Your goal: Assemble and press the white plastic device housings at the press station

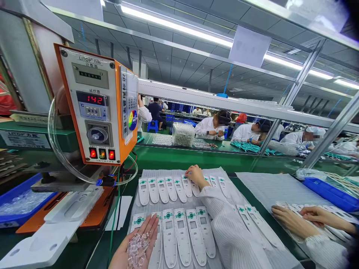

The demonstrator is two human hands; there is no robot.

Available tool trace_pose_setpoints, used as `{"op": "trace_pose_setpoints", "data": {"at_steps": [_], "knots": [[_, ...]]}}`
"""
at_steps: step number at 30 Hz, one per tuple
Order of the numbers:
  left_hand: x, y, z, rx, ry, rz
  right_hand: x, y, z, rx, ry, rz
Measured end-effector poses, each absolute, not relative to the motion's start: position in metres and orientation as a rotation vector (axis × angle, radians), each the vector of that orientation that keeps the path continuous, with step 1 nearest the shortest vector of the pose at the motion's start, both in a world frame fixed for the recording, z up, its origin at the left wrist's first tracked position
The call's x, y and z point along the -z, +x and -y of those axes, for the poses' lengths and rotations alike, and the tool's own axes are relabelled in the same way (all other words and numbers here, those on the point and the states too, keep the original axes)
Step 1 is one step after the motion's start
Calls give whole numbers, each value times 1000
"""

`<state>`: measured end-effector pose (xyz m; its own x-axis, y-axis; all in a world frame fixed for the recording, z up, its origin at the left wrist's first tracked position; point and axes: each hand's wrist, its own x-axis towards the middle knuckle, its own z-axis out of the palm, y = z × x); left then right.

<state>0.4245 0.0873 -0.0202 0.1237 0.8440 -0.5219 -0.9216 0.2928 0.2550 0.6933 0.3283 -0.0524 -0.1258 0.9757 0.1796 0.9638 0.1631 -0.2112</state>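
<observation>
Green assembly bench (241,183); orange-cased LITOP counter (95,104) left of white plastic housings (182,235). Co-worker's hands (305,220) right of housings. My left hand (131,243) open below housings, palm cupping clear plastic pieces (138,248). My right hand (195,176) on top row, fingers together; pinch unclear.

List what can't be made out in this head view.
Head view:
- Upper counter display: digits too small to read.
- Clear pieces on the left hand: too small to tell their exact shape.
- White plastic strip: top partly hidden by the right hand.
- Left forearm: cut off by the bottom edge.
</observation>
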Motion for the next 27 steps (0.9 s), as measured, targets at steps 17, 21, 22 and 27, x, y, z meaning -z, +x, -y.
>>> {"op": "trace_pose_setpoints", "data": {"at_steps": [17,21,22,27], "knots": [[32,415,-95,-1250,-163,-596,57,696,-330,-9,-1782,2300],[40,414,-97,-1238,-138,-554,56,696,-325,18,-1752,2319],[41,414,-98,-1234,-142,-555,56,696,-325,24,-1748,2320],[41,414,-100,-1217,-164,-604,55,689,-325,52,-1748,2317]]}}
